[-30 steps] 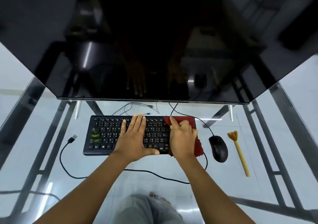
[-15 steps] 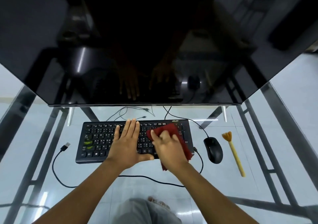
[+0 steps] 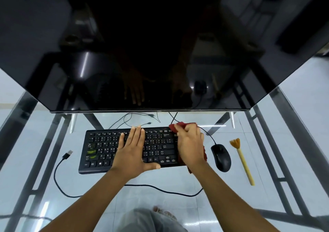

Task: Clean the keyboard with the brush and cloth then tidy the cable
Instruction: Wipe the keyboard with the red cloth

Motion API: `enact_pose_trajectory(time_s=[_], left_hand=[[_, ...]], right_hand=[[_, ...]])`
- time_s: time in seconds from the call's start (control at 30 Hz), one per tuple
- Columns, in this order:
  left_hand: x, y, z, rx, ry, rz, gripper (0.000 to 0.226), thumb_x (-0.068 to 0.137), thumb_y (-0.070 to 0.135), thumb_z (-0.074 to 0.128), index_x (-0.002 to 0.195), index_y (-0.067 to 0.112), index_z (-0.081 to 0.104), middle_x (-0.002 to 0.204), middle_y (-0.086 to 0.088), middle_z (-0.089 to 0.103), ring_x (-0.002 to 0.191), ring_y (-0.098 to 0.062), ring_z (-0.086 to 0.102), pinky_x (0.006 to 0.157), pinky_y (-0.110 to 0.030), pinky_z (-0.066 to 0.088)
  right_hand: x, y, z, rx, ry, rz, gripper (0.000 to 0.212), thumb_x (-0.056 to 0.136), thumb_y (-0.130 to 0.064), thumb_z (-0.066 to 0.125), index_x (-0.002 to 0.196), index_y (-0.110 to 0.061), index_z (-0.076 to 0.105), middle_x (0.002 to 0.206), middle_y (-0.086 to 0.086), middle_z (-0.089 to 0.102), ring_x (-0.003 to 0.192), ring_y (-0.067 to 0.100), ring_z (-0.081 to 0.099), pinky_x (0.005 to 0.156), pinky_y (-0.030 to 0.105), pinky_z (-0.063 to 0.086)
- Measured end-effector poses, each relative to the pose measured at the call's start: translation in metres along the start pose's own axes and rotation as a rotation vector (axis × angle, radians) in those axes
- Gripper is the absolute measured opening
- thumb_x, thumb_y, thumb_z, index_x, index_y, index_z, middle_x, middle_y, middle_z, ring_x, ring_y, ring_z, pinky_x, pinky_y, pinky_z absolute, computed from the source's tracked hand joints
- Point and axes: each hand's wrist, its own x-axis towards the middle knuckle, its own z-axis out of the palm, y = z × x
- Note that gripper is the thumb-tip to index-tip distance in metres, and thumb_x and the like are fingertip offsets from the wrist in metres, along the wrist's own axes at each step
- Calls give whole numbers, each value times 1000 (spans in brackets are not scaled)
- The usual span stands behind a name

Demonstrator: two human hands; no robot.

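Right hand (image 3: pixel 191 144), fingers clamping the red cloth (image 3: pixel 179 125), has swept back to the right end of the keyboard (image 3: pixel 106 148), still mid-wipe; left hand (image 3: pixel 132 151) steadies it, fingers straight

glossy glass table (image 3: pixel 178 180), matt black plastic keyboard (image 3: pixel 106 146), red cloth (image 3: pixel 181 125).

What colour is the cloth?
The cloth is dark red, seen in the head view.
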Motion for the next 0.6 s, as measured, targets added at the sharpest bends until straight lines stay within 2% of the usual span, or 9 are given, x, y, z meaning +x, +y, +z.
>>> enact_pose_trajectory(time_s=[0.03,0.1,0.2,0.23,0.37,0.43,0.47,0.53,0.6], left_hand=[[0,0,1,-1,9,2,140,49,102,10,153,8,0,162,-5,-7,147,-19,-18,118,-49,-9],[0,0,1,-10,14,2,141,50,102,11,153,8,3,162,-6,-4,147,-19,-15,118,-49,-8],[0,-1,2,0,-1,10,138,53,102,17,153,8,-1,161,-6,-8,146,-20,-18,117,-48,-10],[1,0,0,-10,8,12,138,53,102,18,153,8,1,162,-7,-6,147,-20,-16,117,-49,-9],[0,0,1,-18,7,7,138,53,100,23,153,7,3,162,-6,-3,147,-19,-13,118,-50,-7],[0,0,4,-12,25,6,138,53,101,21,153,7,4,162,-6,-2,148,-19,-12,118,-50,-6],[0,-1,4,-10,26,7,138,53,101,18,153,7,5,162,-6,-1,148,-20,-11,118,-50,-5],[1,-2,3,-9,8,13,139,51,102,14,153,8,4,162,-6,-3,148,-20,-12,117,-49,-7],[1,-1,1,-21,10,10,140,50,102,15,154,9,2,162,-5,-5,147,-19,-16,117,-49,-9]], right_hand=[[-2,-5,1,12,37,100,35,95,-27,52,128,-28,63,103,2,50,94,24,45,84,43,45],[-16,-26,9,18,50,82,36,95,-31,56,130,-29,61,105,4,52,92,23,46,81,40,43],[-32,-30,6,0,-104,-245,39,92,-31,63,131,-34,59,104,2,55,88,22,51,74,38,42],[-24,-19,3,-37,-114,-281,41,90,-29,67,130,-34,60,102,2,57,86,22,53,73,37,43],[-10,-5,-3,49,11,157,37,94,-25,61,131,-28,61,98,5,53,87,26,52,77,40,40],[-22,-28,3,92,-45,48,40,93,-28,60,133,-27,58,97,5,53,86,25,51,76,39,41],[-32,-36,6,82,-113,-127,41,92,-29,62,132,-28,58,96,4,55,85,24,53,74,38,41],[-26,-31,-5,150,-252,-208,23,92,-44,62,113,-35,65,92,-1,63,83,20,59,72,34,45],[-6,-11,-12,199,-137,5,27,90,-59,58,90,-33,65,80,-7,67,75,14,62,69,34,51]])
